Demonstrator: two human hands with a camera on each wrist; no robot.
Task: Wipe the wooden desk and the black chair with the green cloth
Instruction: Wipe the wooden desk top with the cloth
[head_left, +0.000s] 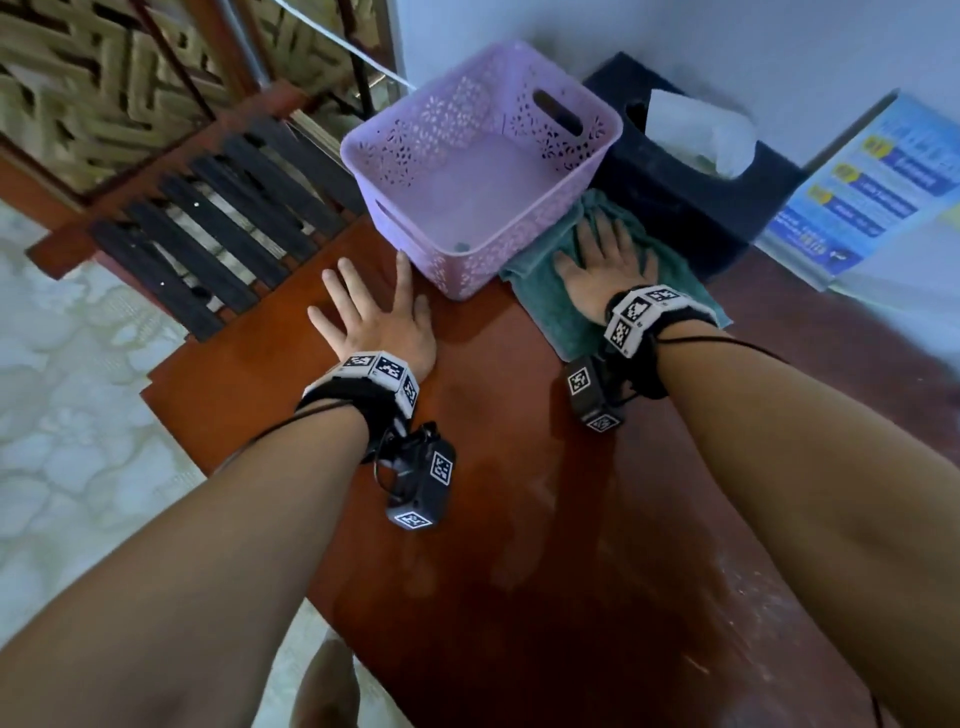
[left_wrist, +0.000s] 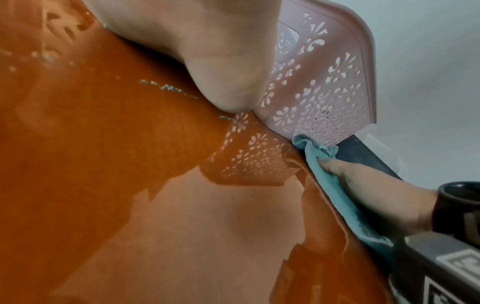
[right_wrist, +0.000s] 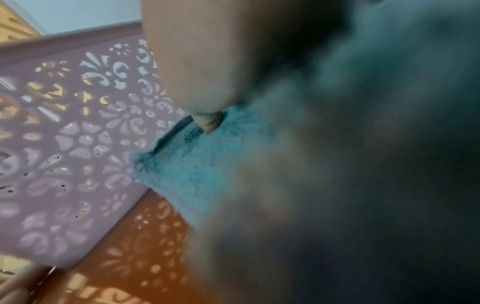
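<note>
The green cloth (head_left: 550, 291) lies spread on the reddish wooden desk (head_left: 519, 519), between the purple basket and a black box. My right hand (head_left: 605, 262) presses flat on the cloth with straight, spread fingers; the cloth (left_wrist: 335, 185) also shows under that hand in the left wrist view and as blurred cloth (right_wrist: 197, 164) in the right wrist view. My left hand (head_left: 374, 306) rests flat on bare desk wood left of the basket, fingers spread, the thumb next to the basket's corner. The black slatted chair (head_left: 208, 234) stands beyond the desk's left edge.
A purple perforated basket (head_left: 597, 111) sits at the desk's far side between my hands. Behind the cloth stands a black tissue box (head_left: 691, 202) with a white tissue. A blue printed sheet (head_left: 872, 192) leans at the far right. Pale smears mark the near desk.
</note>
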